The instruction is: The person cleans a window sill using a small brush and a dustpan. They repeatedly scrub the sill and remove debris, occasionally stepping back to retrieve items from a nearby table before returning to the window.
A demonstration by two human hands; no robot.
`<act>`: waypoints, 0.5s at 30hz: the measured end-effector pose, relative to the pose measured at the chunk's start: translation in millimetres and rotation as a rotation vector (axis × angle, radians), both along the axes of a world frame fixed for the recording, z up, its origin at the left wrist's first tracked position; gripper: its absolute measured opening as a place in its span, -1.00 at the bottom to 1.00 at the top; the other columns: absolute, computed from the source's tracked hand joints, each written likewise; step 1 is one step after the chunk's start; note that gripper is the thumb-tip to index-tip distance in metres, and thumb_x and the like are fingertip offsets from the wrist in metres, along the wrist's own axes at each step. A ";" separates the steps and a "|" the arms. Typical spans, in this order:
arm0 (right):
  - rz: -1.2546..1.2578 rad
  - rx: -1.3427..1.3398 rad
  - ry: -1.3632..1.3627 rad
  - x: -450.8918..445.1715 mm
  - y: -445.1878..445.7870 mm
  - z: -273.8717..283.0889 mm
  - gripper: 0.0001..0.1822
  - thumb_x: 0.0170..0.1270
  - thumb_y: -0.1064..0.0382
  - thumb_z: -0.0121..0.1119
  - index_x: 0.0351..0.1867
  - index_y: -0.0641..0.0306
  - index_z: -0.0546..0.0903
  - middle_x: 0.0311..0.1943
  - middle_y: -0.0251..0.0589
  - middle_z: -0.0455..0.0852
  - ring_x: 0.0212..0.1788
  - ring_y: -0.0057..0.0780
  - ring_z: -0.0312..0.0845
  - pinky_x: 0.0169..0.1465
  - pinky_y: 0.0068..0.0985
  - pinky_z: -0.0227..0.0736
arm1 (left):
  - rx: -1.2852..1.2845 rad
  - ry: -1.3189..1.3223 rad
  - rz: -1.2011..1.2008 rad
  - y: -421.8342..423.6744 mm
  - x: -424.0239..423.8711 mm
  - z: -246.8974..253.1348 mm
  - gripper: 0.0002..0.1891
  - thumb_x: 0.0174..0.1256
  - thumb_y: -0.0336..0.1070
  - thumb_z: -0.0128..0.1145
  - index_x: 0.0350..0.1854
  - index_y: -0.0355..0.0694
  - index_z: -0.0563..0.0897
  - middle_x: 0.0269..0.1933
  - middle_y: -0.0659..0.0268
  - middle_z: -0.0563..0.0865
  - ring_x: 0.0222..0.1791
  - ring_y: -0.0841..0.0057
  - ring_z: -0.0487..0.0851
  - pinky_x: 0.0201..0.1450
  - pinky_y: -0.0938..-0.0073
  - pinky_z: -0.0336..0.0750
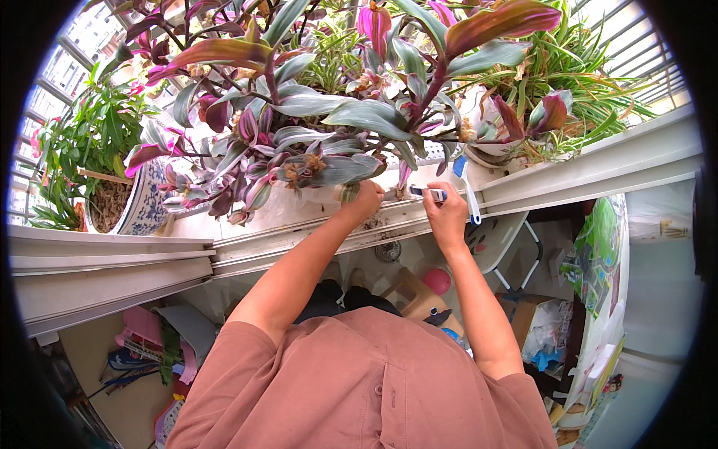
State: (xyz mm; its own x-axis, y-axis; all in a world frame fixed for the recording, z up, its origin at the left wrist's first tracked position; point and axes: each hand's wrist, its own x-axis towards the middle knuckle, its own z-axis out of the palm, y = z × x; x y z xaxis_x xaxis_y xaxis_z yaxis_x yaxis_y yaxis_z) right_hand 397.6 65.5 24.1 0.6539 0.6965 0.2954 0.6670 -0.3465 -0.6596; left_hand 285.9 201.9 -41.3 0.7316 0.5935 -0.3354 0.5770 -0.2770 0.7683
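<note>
My right hand (447,212) grips a small blue-and-white tool (429,193), apparently a cleaning brush, just above the window sill. Beside it, a blue-bristled brush with a white handle (470,193) leans across the sliding-window track (320,234). My left hand (366,201) is curled low over the sill, under the leaves of a purple-and-green tradescantia (336,112). Against its fingers is a pale greenish object (350,192), partly covered by leaves; whether the hand holds it is unclear. Dark dirt (371,223) lies in the track between my hands.
A blue-and-white porcelain pot (140,205) stands left, a white pot of spider plants (491,143) right. Sliding frames (112,255) flank the opening. Below are a floor drain (387,251), a wooden stool (418,294), a pink ball (437,280) and a folding stool (505,238).
</note>
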 end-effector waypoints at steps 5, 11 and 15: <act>0.060 -0.033 -0.035 12.9 4.8 -10.0 -0.85 0.06 0.36 0.19 -0.30 0.28 0.57 -0.34 -0.12 0.63 -0.33 -0.21 0.59 -0.29 -0.42 0.47 | -0.019 -0.020 0.010 -1.9 0.8 -2.5 -0.77 0.08 -0.26 0.08 -0.25 -0.17 0.69 -0.57 0.28 0.69 -0.49 0.47 0.68 -0.28 0.47 0.53; 0.218 -0.021 -0.034 16.0 -3.7 -23.9 -0.81 0.05 0.36 0.20 -0.25 0.26 0.57 -0.29 -0.14 0.63 -0.23 -0.19 0.57 -0.19 -0.42 0.45 | 0.091 -0.074 -0.014 -2.0 -2.3 -11.0 -0.77 0.06 -0.26 0.09 -0.26 -0.18 0.69 -0.55 0.29 0.70 -0.46 0.46 0.67 -0.25 0.45 0.52; 0.183 0.031 -0.004 12.9 -5.8 -13.1 -0.80 0.04 0.38 0.21 -0.25 0.26 0.58 -0.30 -0.13 0.63 -0.24 -0.17 0.57 -0.19 -0.42 0.44 | 0.151 -0.058 -0.018 -3.3 -4.5 -12.6 -0.78 0.06 -0.27 0.10 -0.26 -0.16 0.69 -0.46 0.23 0.71 -0.36 0.39 0.67 -0.20 0.41 0.51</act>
